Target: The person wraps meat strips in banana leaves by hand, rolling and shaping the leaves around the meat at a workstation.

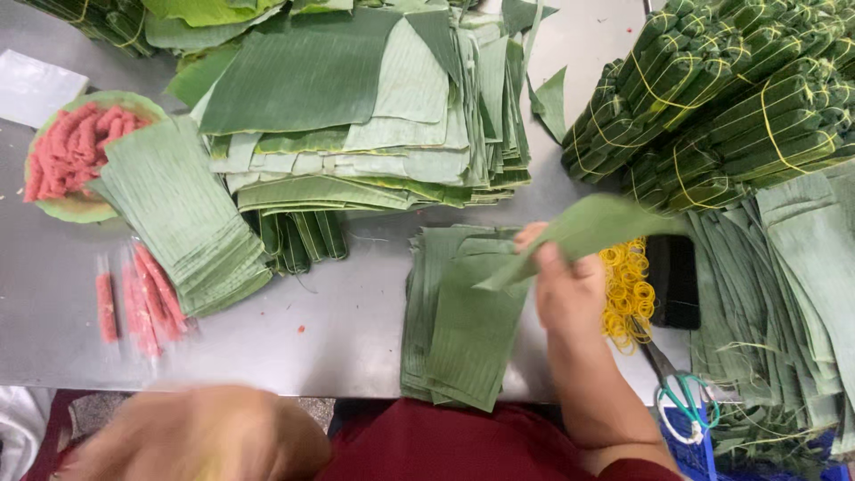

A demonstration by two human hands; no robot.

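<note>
Steel table (294,343) — leaf stacks (356,116), tied bundles (721,98) crowd it.

— What is lying where on the table (267,347)?

— A leaf stack (459,316) is sitting at the near edge, with rubber bands (628,289) just to its right and scissors (681,396) nearer than those.

— And behind?

— A big leaf pile (356,116) is lying behind it, tied bundles (721,98) are sitting far right, and a bowl (76,156) is resting far left.
</note>
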